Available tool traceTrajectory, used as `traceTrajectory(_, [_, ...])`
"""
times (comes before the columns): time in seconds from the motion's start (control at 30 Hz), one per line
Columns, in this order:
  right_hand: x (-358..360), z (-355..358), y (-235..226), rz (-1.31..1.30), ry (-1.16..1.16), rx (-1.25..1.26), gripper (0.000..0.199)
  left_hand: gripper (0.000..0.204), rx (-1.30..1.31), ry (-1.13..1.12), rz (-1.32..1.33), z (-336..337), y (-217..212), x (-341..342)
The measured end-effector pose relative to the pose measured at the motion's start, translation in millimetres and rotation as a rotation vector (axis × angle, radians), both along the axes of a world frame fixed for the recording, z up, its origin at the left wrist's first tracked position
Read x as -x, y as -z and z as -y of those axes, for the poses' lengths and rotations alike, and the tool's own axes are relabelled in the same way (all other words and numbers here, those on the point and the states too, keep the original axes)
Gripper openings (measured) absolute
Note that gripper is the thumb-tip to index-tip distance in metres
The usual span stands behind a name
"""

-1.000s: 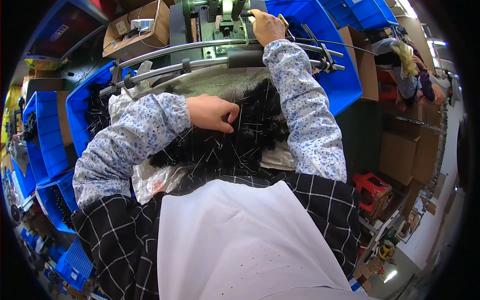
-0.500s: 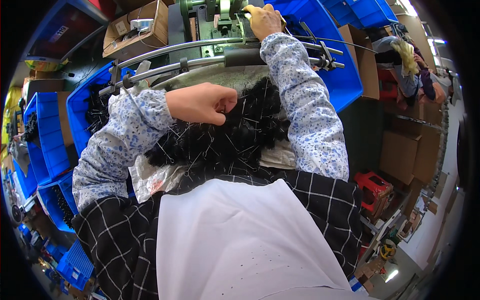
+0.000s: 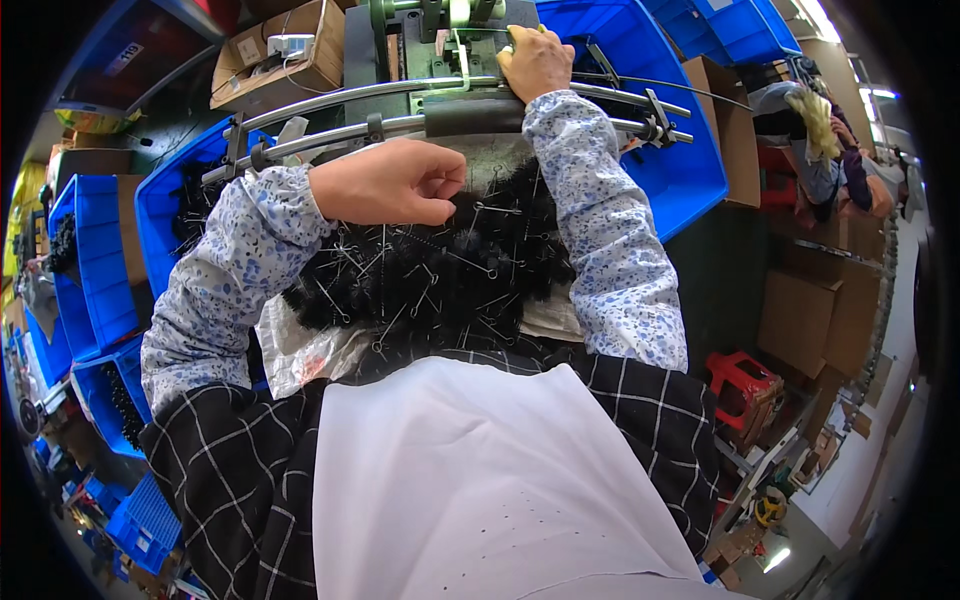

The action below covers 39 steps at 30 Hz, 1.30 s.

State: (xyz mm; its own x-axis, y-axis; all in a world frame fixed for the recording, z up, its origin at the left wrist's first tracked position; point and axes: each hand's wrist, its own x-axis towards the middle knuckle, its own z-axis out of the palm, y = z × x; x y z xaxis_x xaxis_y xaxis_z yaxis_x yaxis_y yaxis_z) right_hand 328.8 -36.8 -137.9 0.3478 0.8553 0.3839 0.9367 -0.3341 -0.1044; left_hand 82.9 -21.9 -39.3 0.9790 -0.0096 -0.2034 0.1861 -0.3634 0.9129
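Two hands in view — where's each?
— Left hand (image 3: 390, 180), fingers curled shut, pinching something too small to tell, sits just above the black fuzzy pile (image 3: 440, 265) stuck with thin metal pins. Right hand (image 3: 537, 62) reaches farther up, gripping a yellow piece at the green machine (image 3: 420, 40).
— Nearer the pile?
— Left.

Bright, even indoor light, sharp centre, strong fisheye bending, black vignetted rim.

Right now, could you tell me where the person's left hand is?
In the head view the left hand sits left of centre, closed over the upper edge of the black fluffy pile with metal pins, just below the curved metal rails.
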Motion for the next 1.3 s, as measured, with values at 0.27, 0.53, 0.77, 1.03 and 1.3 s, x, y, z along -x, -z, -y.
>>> traceTrajectory(0.27, [34.8,-19.3,-8.9,0.058,-0.012,0.028,0.021,0.017,-0.183,0.035,0.096,-2.4,-19.7,-10.1])
traceTrajectory(0.53, [-19.5,8.8,2.5,0.073,0.01,0.03,0.036,0.019,-0.211,-0.06,-0.004,-30.1,-22.3,19.8])
traceTrajectory(0.77, [-53.8,-0.5,-4.5,0.072,0.094,0.286,0.026,0.022,-0.174,-0.037,0.077,-39.7,-19.1,19.4])
traceTrajectory(1.03, [-60.6,50.1,-70.3,0.142,0.035,-0.206,0.022,0.018,-0.156,-0.099,0.215,-17.6,-9.4,-6.0])
traceTrajectory(1.3, [50.4,75.7,-79.3,-0.908,-0.604,0.151,0.033,0.027,-0.287,-0.381,0.364,-19.4,11.7,-16.3])
